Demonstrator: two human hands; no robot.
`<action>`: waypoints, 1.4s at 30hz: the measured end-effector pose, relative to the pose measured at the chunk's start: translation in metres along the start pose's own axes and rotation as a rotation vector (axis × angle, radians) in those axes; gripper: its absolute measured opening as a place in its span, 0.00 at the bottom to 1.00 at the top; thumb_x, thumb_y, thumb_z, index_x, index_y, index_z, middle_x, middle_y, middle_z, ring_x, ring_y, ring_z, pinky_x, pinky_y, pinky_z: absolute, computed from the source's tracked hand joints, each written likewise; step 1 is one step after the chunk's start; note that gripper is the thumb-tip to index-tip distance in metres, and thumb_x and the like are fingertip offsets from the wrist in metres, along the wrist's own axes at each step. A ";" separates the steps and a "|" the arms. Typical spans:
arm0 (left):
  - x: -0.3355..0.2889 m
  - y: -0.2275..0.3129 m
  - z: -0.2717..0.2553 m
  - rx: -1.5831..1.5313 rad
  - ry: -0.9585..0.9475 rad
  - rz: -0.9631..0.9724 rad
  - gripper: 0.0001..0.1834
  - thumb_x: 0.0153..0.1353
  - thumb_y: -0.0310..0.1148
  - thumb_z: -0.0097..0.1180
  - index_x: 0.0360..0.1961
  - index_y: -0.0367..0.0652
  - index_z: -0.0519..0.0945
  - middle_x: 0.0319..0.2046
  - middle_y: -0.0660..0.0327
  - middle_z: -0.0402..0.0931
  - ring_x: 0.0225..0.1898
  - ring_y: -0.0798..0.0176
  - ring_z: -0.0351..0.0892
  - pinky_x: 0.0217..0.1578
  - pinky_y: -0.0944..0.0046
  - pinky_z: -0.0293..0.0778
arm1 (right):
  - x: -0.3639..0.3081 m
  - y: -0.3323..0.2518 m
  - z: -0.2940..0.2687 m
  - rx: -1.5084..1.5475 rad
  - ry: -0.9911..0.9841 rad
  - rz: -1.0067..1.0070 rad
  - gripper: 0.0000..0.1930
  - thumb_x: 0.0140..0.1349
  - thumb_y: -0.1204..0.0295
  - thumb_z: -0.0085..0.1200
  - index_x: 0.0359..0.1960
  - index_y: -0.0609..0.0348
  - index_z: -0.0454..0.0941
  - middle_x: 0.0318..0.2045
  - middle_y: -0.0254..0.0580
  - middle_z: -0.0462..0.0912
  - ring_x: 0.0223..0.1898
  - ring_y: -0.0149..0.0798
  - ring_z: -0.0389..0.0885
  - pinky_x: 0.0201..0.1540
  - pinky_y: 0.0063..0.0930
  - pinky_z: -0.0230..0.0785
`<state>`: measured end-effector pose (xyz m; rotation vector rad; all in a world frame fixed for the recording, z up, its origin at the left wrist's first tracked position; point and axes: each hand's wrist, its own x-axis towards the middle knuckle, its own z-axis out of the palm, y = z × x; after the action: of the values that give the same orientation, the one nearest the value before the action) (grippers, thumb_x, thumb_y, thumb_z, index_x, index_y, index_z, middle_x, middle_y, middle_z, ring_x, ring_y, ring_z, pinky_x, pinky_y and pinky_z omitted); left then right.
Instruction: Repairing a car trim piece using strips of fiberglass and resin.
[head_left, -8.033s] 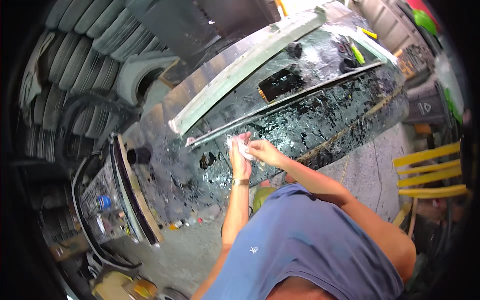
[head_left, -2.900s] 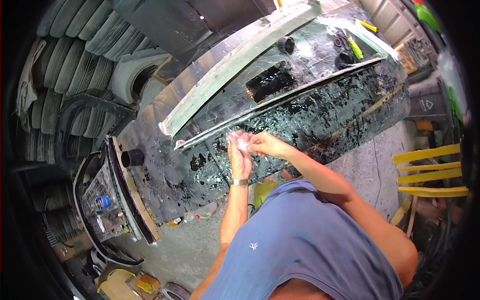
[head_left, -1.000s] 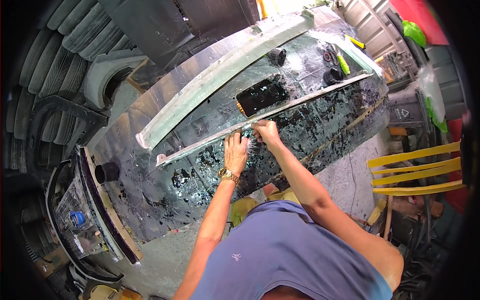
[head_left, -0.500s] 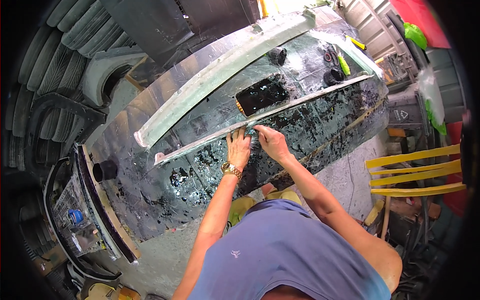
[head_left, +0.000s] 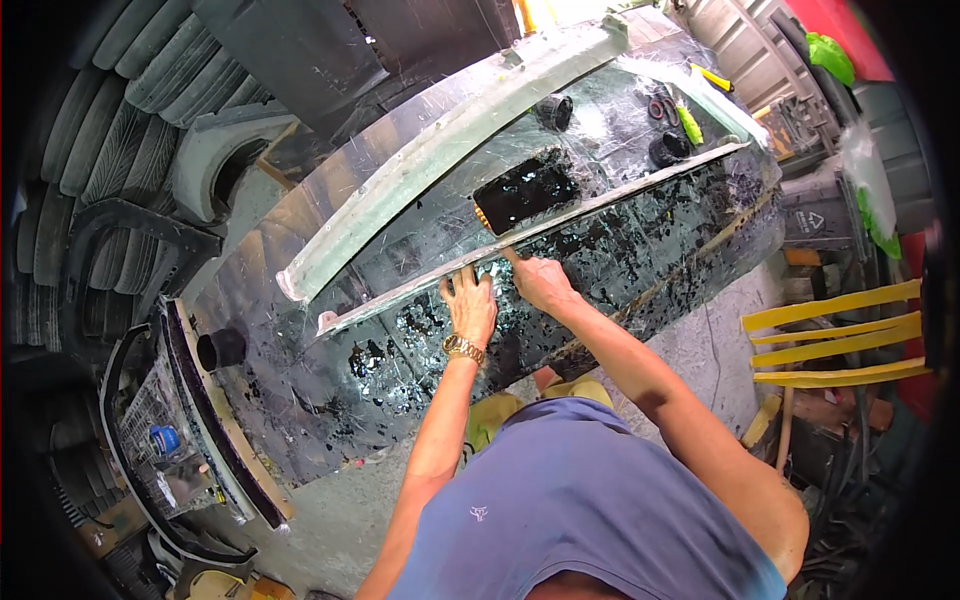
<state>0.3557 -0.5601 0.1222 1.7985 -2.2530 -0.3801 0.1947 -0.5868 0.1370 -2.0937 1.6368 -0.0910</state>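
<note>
A long, narrow pale strip (head_left: 620, 191), shaped like a moulded edge piece, lies slantwise across the dark, scratched table (head_left: 640, 250). Against its near edge rests my left hand (head_left: 470, 312), palm down with its fingers spread; a gold-coloured watch (head_left: 464, 347) is on that wrist. Just to the right, my right hand (head_left: 545, 286) has its fingers curled, with the index finger reaching to the strip's edge. Whether something small is pinched there is hidden. Beyond the strip, close to my hands, lies a black, phone-like slab (head_left: 527, 190) with an orange edge.
A wide, curved pale panel (head_left: 450, 130) lies farther back. Scissors (head_left: 662, 112), a green-handled tool (head_left: 690, 126) and black cups (head_left: 670, 150) are at the far right. Yellow bars (head_left: 835, 338) jut in from the right. Stacked dark curved parts (head_left: 150, 110) stand left.
My left fingers have spread apart and shifted slightly left along the strip. My right hand stays by the strip, its index finger still at the edge. The whole view has shifted a little.
</note>
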 end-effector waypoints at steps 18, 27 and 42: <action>-0.045 0.048 -0.055 -1.707 0.067 -0.471 0.20 0.72 0.44 0.39 0.42 0.38 0.76 0.54 0.49 0.72 0.53 0.59 0.71 0.58 0.58 0.63 | -0.077 -0.054 -0.010 1.405 -0.044 -0.023 0.11 0.64 0.69 0.54 0.42 0.65 0.78 0.27 0.33 0.81 0.34 0.26 0.76 0.41 0.26 0.69; -0.049 0.062 -0.074 -2.029 0.175 -0.489 0.23 0.71 0.49 0.39 0.41 0.38 0.75 0.47 0.51 0.76 0.48 0.60 0.75 0.52 0.60 0.69 | -0.083 -0.056 -0.024 1.431 -0.138 0.014 0.09 0.61 0.69 0.57 0.33 0.65 0.80 0.22 0.29 0.78 0.23 0.22 0.71 0.25 0.21 0.63; -0.057 0.041 -0.060 -1.746 0.473 -0.699 0.21 0.69 0.53 0.43 0.34 0.44 0.70 0.18 0.73 0.51 0.18 0.76 0.48 0.20 0.72 0.49 | -0.087 -0.017 -0.057 1.334 -0.169 -0.032 0.07 0.65 0.69 0.52 0.31 0.58 0.77 0.21 0.26 0.75 0.23 0.19 0.70 0.26 0.15 0.64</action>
<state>0.3507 -0.4989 0.1917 1.1766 -0.3032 -1.2694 0.1659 -0.5220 0.2144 -1.0271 0.9265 -0.7530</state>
